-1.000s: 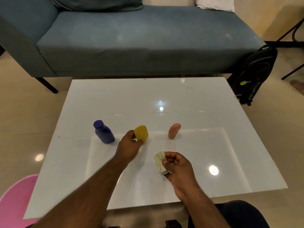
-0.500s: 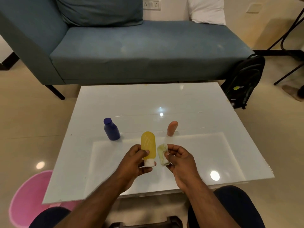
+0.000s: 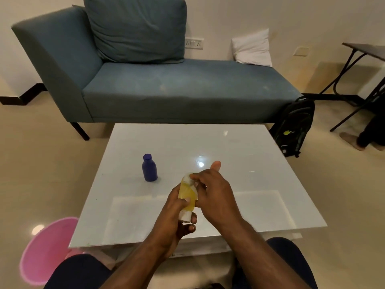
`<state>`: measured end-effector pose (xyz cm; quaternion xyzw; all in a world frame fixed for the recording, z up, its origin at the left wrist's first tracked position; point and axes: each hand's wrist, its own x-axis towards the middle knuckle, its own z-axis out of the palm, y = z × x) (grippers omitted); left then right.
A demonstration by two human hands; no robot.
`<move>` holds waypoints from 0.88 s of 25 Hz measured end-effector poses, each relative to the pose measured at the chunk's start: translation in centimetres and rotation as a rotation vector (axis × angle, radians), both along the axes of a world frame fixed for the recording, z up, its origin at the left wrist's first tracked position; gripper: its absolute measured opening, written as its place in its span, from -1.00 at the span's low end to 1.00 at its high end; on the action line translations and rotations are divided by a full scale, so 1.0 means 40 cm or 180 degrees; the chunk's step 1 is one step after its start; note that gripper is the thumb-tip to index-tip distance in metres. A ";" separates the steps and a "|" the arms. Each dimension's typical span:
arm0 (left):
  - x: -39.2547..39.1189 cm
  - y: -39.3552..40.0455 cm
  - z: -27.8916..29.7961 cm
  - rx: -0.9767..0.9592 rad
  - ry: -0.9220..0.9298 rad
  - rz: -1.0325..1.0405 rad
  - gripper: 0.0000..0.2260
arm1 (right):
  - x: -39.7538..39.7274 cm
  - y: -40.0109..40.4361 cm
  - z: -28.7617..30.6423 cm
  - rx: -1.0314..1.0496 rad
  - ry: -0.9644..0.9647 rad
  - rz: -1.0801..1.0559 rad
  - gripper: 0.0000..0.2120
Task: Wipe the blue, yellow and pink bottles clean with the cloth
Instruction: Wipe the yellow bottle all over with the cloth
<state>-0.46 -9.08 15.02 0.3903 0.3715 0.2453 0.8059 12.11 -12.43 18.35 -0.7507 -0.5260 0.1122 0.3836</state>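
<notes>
My left hand (image 3: 174, 213) grips the yellow bottle (image 3: 188, 195) above the near part of the white table (image 3: 260, 174), with its white cap end pointing down toward me. My right hand (image 3: 214, 190) holds the pale cloth (image 3: 187, 177) against the bottle's upper end. The blue bottle (image 3: 149, 168) stands upright on the table to the left, apart from both hands. Only the top of the pink bottle (image 3: 216, 164) shows behind my right hand.
A blue-grey sofa (image 3: 166, 88) runs along the far side of the table. A black backpack (image 3: 295, 126) leans at its right end. A pink basin (image 3: 49, 249) sits on the floor at my left. A folding table (image 3: 362, 51) stands far right.
The camera tilted up. My right hand brought the cloth onto the yellow bottle, which my left hand had lifted off the table a second ago.
</notes>
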 end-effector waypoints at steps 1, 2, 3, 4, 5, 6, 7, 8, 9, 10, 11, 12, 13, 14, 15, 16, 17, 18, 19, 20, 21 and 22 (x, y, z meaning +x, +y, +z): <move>0.001 -0.007 0.014 -0.0191 -0.0137 0.0049 -0.72 | -0.010 -0.009 0.002 0.0013 -0.0029 0.0033 -0.77; 0.002 -0.012 0.025 -0.0310 -0.0196 0.0080 -0.62 | -0.023 -0.017 -0.002 -0.0037 -0.0066 0.0079 -0.74; 0.003 -0.016 0.035 -0.0335 -0.0199 0.0084 -0.52 | -0.037 -0.026 -0.005 -0.0095 -0.0119 0.0127 -0.71; 0.005 -0.018 0.037 -0.0296 -0.0218 0.0105 -0.46 | -0.051 -0.034 -0.011 -0.0178 -0.0166 0.0163 -0.65; 0.007 -0.022 0.042 -0.0279 -0.0266 0.0132 -0.42 | -0.060 -0.041 -0.016 -0.0229 -0.0200 0.0200 -0.60; 0.007 -0.025 0.043 -0.0275 -0.0312 0.0167 -0.40 | -0.062 -0.046 -0.017 -0.0237 -0.0248 0.0235 -0.59; 0.007 -0.031 0.048 -0.0282 -0.0324 0.0183 -0.38 | -0.057 -0.049 -0.013 -0.0184 -0.0314 0.0278 -0.61; 0.006 -0.036 0.051 -0.0281 -0.0327 0.0199 -0.37 | -0.049 -0.050 -0.005 -0.0106 -0.0383 0.0309 -0.65; 0.005 -0.041 0.053 -0.0297 -0.0323 0.0195 -0.36 | -0.035 -0.047 0.006 -0.0021 -0.0412 0.0299 -0.69; 0.004 -0.045 0.053 -0.0312 -0.0311 0.0175 -0.36 | -0.019 -0.041 0.016 0.0075 -0.0398 0.0213 -0.71; 0.004 -0.048 0.056 -0.0326 -0.0299 0.0164 -0.36 | -0.008 -0.037 0.029 0.0154 -0.0365 0.0105 -0.73; 0.004 -0.050 0.062 -0.0324 -0.0307 0.0166 -0.35 | -0.005 -0.035 0.038 0.0182 -0.0361 0.0023 -0.73; 0.005 -0.048 0.071 -0.0317 -0.0361 0.0168 -0.34 | -0.011 -0.037 0.047 0.0198 -0.0424 0.0010 -0.72; 0.007 -0.046 0.078 -0.0298 -0.0451 0.0164 -0.33 | -0.026 -0.042 0.049 0.0200 -0.0500 0.0075 -0.71; 0.007 -0.043 0.087 -0.0284 -0.0569 0.0161 -0.34 | -0.048 -0.052 0.050 0.0155 -0.0529 0.0198 -0.69; 0.007 -0.039 0.094 -0.0296 -0.0672 0.0172 -0.36 | -0.074 -0.065 0.053 0.0096 -0.0453 0.0307 -0.68; 0.007 -0.035 0.103 -0.0306 -0.0728 0.0205 -0.38 | -0.090 -0.077 0.057 0.0026 -0.0315 0.0402 -0.68; 0.007 -0.030 0.103 -0.0274 -0.0734 0.0239 -0.38 | -0.091 -0.083 0.061 0.0010 -0.0232 0.0469 -0.70; 0.008 -0.026 0.099 -0.0189 -0.0678 0.0262 -0.38 | -0.080 -0.079 0.067 0.0045 -0.0264 0.0481 -0.72; 0.007 -0.023 0.094 -0.0140 -0.0612 0.0300 -0.39 | -0.062 -0.069 0.068 0.0144 -0.0369 0.0418 -0.74; 0.005 -0.024 0.093 -0.0160 -0.0567 0.0326 -0.40 | -0.042 -0.058 0.072 0.0254 -0.0453 0.0291 -0.76; 0.005 -0.024 0.092 -0.0188 -0.0551 0.0318 -0.39 | -0.031 -0.049 0.076 0.0314 -0.0482 0.0162 -0.77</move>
